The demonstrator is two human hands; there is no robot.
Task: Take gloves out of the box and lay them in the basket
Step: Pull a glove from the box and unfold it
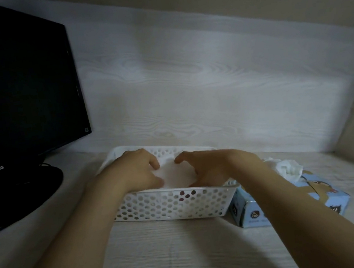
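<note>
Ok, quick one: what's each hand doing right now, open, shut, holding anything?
Left hand: curled, pinching the white glove in the basket.
Right hand: arched over the same glove; grip cannot be told.

The scene is dimly lit; a pale sheen is cast on the wall panel [208,73]; edges are bowed, blurred.

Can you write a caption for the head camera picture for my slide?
Left hand and right hand touch a white glove inside the basket, beside the blue box.
</note>
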